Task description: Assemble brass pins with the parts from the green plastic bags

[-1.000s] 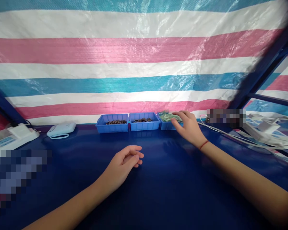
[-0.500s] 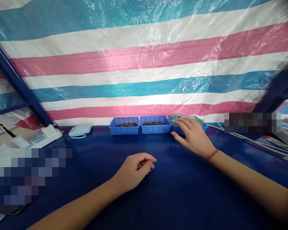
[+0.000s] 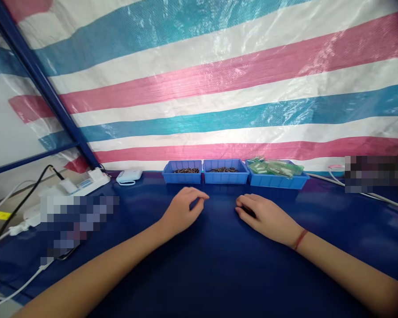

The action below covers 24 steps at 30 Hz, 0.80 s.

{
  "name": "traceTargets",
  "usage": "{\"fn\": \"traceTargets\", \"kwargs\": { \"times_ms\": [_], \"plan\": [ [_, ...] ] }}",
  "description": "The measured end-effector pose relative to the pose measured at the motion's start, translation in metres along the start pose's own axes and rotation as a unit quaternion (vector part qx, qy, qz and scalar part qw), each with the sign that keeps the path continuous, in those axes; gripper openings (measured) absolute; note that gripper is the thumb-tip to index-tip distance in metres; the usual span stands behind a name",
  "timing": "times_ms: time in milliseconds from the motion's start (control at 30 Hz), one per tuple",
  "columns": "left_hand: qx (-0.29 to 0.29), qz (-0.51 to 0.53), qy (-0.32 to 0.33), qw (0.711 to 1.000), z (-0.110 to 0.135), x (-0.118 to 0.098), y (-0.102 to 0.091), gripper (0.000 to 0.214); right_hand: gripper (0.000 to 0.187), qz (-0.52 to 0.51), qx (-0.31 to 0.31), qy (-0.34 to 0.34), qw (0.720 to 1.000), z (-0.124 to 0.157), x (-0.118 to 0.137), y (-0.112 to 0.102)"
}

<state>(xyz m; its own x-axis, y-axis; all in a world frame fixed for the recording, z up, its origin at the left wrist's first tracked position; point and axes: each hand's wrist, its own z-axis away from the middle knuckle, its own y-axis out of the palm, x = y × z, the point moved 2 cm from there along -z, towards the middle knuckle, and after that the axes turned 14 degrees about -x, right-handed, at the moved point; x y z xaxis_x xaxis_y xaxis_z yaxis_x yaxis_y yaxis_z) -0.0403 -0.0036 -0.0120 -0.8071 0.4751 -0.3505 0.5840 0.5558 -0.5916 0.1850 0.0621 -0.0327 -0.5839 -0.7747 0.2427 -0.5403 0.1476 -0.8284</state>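
Loosely curled and empty, left hand (image 3: 181, 213) and right hand (image 3: 267, 217) rest palm-down on the blue table (image 3: 219, 278).

left hand (image 3: 181, 212): loosely curled | right hand (image 3: 267, 217): palm down (seemingly empty)

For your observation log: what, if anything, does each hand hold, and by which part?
Nothing visibly held: left hand and right hand rest curled on the blue table; anything tiny under them cannot be told.

Bins (image 3: 225, 179) behind left hand (image 3: 181, 213), right hand (image 3: 268, 217) (all on table (image 3: 219, 274))
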Motion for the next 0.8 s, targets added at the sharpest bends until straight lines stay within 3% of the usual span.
{"fn": "traceTargets", "kwargs": {
  "times_ms": [133, 233, 367, 467, 633, 733, 800],
  "plan": [
    [-0.026, -0.093, 0.024, 0.995, -0.038, 0.04, -0.011, 0.029, 0.02, -0.005, 0.008, 0.001, 1.0, 0.0, 0.0, 0.001],
    [0.031, -0.128, 0.045, 0.99, -0.058, 0.074, -0.016, 0.041, 0.02, -0.006, 0.008, -0.001, 1.0, -0.001, 0.0, 0.0],
    [0.099, -0.156, 0.057, 0.981, -0.053, 0.098, -0.021, 0.025, 0.022, -0.004, 0.008, -0.006, 1.0, -0.001, 0.0, -0.001],
    [0.109, -0.173, 0.058, 0.977, -0.033, 0.088, -0.03, 0.029, 0.022, -0.003, 0.002, -0.012, 1.0, -0.001, -0.001, 0.0],
    [0.132, -0.16, 0.085, 0.975, 0.003, 0.039, -0.054, 0.028, 0.019, -0.01, -0.023, -0.023, 0.999, -0.001, -0.002, 0.002],
    [0.162, -0.133, 0.103, 0.972, 0.013, 0.02, -0.072, 0.025, 0.019, -0.012, -0.029, -0.024, 0.999, -0.001, -0.002, 0.001],
    [0.182, -0.132, 0.074, 0.972, 0.014, 0.019, -0.082, 0.042, 0.019, -0.011, -0.027, -0.021, 0.999, -0.001, -0.001, 0.0]
  ]
}}
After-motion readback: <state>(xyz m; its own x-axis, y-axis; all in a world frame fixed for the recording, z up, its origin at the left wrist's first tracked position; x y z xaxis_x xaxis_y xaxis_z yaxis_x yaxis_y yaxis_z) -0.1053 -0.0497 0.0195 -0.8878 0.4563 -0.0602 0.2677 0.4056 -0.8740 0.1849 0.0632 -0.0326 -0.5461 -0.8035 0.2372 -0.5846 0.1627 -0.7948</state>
